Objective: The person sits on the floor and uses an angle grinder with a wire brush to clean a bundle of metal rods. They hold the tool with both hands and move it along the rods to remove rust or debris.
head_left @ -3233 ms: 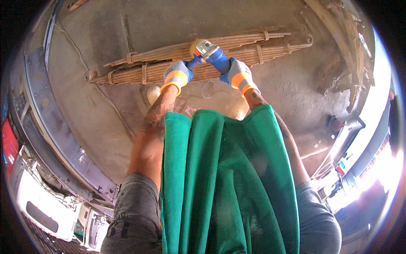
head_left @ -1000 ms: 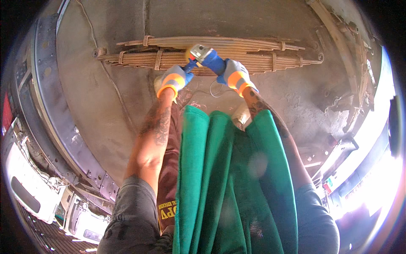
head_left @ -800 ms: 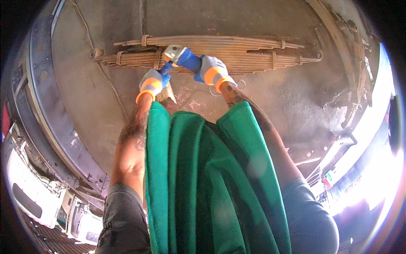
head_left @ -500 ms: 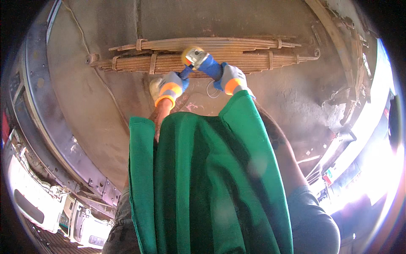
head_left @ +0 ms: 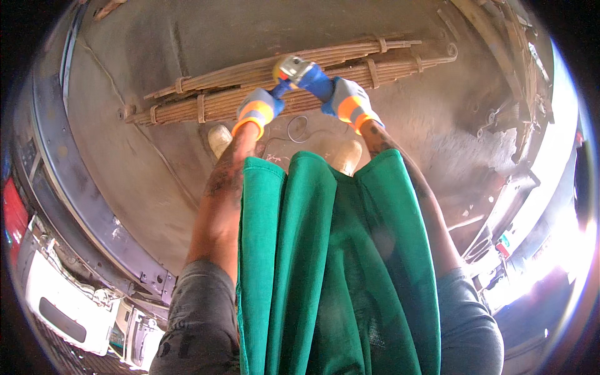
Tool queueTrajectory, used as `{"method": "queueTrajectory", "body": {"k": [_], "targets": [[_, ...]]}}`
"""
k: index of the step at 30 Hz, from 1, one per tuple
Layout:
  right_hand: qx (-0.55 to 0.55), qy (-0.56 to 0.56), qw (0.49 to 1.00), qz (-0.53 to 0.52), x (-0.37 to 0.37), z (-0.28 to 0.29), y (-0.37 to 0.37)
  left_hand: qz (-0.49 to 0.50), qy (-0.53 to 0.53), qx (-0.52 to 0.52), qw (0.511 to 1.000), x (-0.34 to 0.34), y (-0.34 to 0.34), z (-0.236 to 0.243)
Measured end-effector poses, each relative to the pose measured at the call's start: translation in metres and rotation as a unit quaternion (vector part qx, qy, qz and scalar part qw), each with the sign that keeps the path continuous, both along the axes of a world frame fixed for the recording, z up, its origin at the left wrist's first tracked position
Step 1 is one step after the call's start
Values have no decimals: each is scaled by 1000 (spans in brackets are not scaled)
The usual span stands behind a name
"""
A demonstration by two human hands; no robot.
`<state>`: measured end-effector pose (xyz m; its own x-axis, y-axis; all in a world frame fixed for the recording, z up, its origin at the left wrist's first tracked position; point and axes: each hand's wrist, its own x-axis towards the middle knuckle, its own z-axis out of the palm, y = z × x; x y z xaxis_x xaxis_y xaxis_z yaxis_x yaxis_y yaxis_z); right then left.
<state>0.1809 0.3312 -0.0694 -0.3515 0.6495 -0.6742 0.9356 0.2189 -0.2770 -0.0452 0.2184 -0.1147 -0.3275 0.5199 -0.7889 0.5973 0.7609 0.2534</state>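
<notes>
Both my hands wear grey and orange gloves with blue palms. Between them they hold a blue angle grinder (head_left: 315, 82) with a silver head and a yellowish disc. My left hand (head_left: 260, 110) is wrapped round the blue side handle. Round the grinder's body closes my right hand (head_left: 349, 102). The disc is over two rusty leaf spring packs lying on the floor, the far one (head_left: 219, 80) and the near one (head_left: 231, 107). Whether the disc touches the steel I cannot tell. A green cloth (head_left: 312, 262) hangs down in front of my body.
My light-coloured shoes (head_left: 220, 140) stand just this side of the springs. A thin cable (head_left: 297, 129) loops on the floor between them. Long steel rails (head_left: 81, 200) run along the left, with white vehicle parts (head_left: 62, 306) behind. Metal scrap (head_left: 519, 119) lies at the right.
The view has tilted, so the springs now slant up to the right. Both shoes and more of my forearms show. My hands keep their hold on the grinder over the springs.
</notes>
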Motion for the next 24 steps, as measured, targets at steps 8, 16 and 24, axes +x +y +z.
{"method": "queueTrajectory", "body": {"k": [8,16,24], "targets": [[-68,41,996,-48,-22,2,-28,-35,49,-67,996,-32,-13,25],[-20,-21,999,-36,56,14,29,-35,5,-25,999,57,38,-6],[-39,25,998,-32,-5,-12,1,-19,26,3,999,-13,-8,-11]]}}
